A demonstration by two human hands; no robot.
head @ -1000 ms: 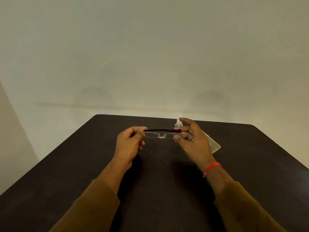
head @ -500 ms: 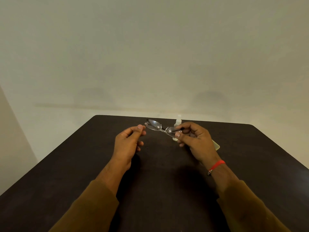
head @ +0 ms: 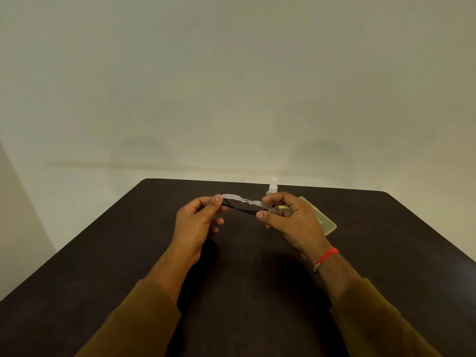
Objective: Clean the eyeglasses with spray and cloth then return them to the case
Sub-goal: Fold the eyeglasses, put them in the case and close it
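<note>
Clear-lensed eyeglasses (head: 243,201) with thin black temples folded in are held above the dark table. My left hand (head: 198,222) pinches their left end between thumb and forefinger. My right hand (head: 288,219) grips the right end, thumb underneath. Behind my right hand stands a small white spray bottle (head: 273,187), only its top showing. A pale yellowish flat case (head: 322,220) lies on the table, partly hidden under my right hand. No cloth is visible.
The dark brown table (head: 128,266) has a far edge close behind the bottle and slanting side edges. A plain pale wall rises beyond. A red thread bracelet sits on my right wrist.
Half a second ago only my right hand held the tilted glasses. Now my left hand has taken the left end again and the glasses lie level, lenses turned up.
</note>
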